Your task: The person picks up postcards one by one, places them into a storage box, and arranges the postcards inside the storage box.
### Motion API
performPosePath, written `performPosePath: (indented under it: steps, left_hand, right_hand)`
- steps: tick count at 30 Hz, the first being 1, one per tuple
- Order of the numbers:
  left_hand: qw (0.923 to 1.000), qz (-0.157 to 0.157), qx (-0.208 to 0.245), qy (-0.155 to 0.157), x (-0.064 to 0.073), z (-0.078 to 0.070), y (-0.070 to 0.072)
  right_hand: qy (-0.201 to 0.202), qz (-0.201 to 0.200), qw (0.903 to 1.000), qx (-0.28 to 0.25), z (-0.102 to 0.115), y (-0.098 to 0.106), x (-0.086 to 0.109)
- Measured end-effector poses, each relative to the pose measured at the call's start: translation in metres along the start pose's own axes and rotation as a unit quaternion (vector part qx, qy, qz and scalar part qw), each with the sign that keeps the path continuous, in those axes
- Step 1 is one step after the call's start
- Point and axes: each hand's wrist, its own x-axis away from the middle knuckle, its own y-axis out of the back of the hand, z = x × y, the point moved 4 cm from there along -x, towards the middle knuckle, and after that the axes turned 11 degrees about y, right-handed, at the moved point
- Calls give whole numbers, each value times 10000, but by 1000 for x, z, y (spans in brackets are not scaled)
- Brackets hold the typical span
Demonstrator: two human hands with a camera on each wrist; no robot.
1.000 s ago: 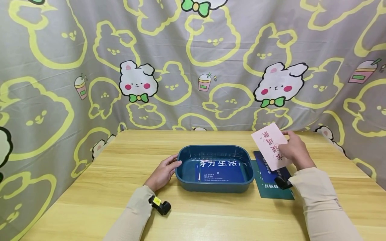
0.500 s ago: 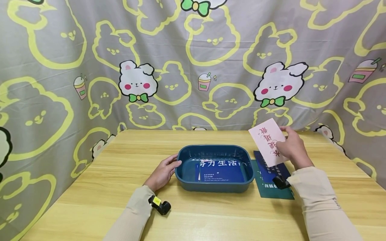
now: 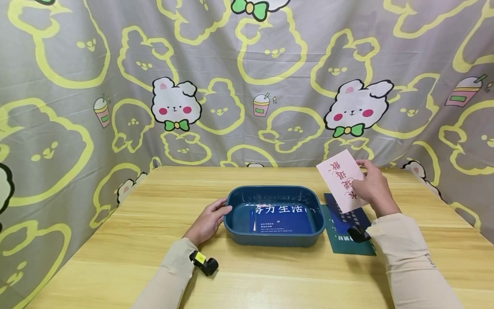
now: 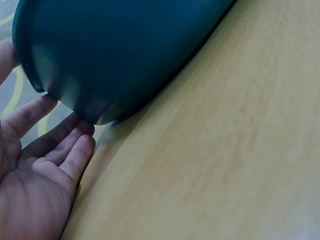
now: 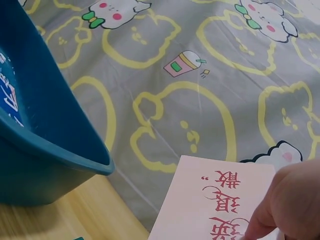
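A dark teal oval plastic tub (image 3: 274, 240) stands on the table. My left hand (image 3: 206, 223) holds its left end, thumb at the rim and fingers against the outer wall; in the left wrist view the fingertips (image 4: 86, 142) touch the tub's underside edge. Inside lies a blue card (image 3: 285, 227) with white characters. My right hand (image 3: 374, 186) pinches a pink card (image 3: 335, 180) with red characters, raised and tilted right of the tub. Beneath it, a blue card (image 3: 335, 208) overlaps a green card (image 3: 341, 247) on the table, partly hidden by the pink card and wrist.
The wooden table (image 3: 154, 206) reaches back to a grey curtain (image 3: 227, 56) with yellow outlines and white rabbit prints. A small black camera is strapped to each wrist. The two loose cards lie close to the tub's right side.
My right hand has raised the pink card slightly and shifted it left, away from the cards on the table. My left hand and the tub stay put.
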Motion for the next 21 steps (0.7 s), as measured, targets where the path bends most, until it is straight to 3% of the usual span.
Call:
performPosePath:
  steps: [21]
  left_hand:
    - [10000,29,-32,9,1,-1,0]
  right_hand:
    - [255,-39,9997,54,17,0,2]
